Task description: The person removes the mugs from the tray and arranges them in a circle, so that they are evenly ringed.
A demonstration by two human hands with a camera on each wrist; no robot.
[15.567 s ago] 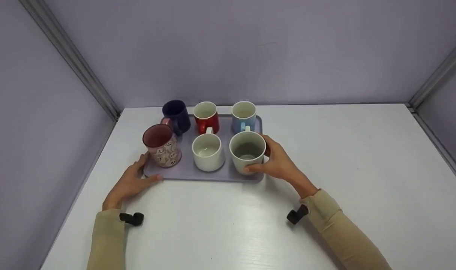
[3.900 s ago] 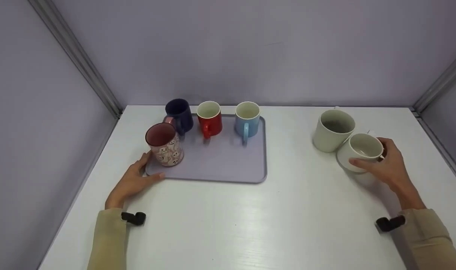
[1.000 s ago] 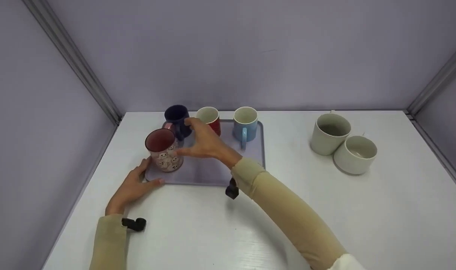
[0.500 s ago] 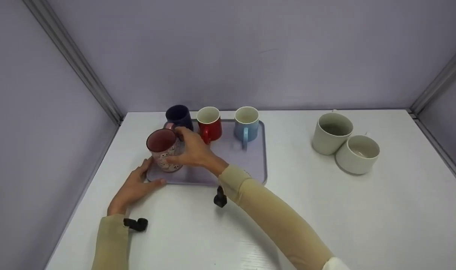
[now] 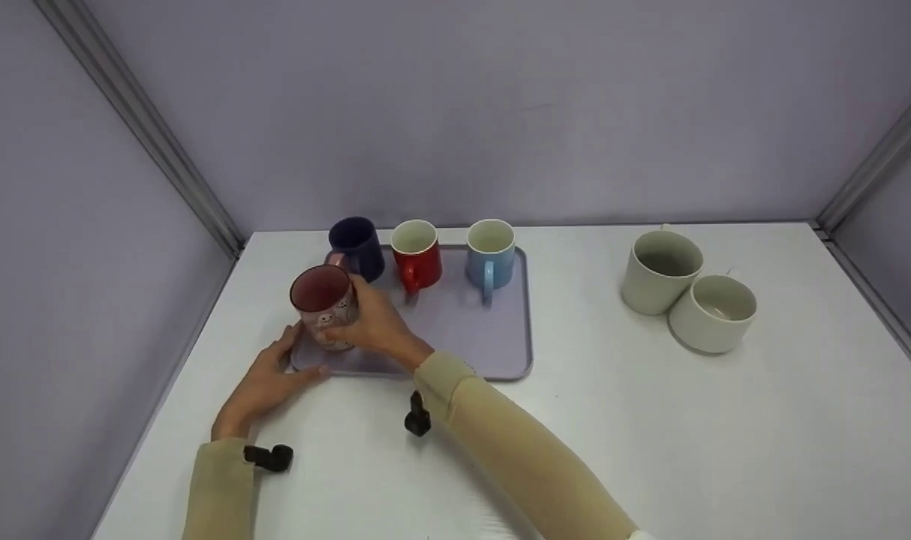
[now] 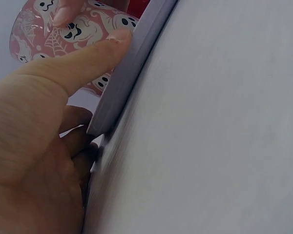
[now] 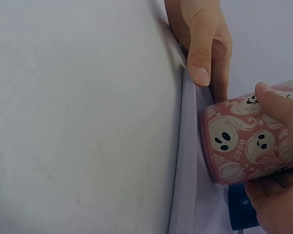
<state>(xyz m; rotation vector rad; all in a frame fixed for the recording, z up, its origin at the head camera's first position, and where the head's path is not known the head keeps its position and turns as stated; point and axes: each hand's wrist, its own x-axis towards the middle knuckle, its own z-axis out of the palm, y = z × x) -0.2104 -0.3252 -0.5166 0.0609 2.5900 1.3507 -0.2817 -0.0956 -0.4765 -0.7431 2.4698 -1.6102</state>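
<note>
The right hand (image 5: 373, 322) is clamped on a pink cylindrical mug (image 5: 311, 309) printed with cream ghosts, thumb on the near side and fingers round the far side. The mug is upright at the near-left corner of a lavender rectangular tray (image 5: 474, 341); whether its base is lifted, I cannot tell. Among the ghosts, lettering (image 7: 242, 149) reads "BOO!!" (the only writing I can make out, in the right wrist view). The left hand (image 5: 264, 386) holds that same tray corner, thumb along the near rim and fingers at the left edge, near the other hand but apart from it.

Along the tray's far side stand a navy cylindrical mug (image 5: 353, 244), a glossy red mug with a pale interior (image 5: 419, 266) and a light-blue mug with a pale interior (image 5: 500, 264). Well to the right, on the white worktop (image 5: 613, 420), a tall off-white mug (image 5: 650, 289) stands close against a shorter, wider off-white mug (image 5: 709, 322). Pale lavender panels (image 5: 455, 112) rise behind.
</note>
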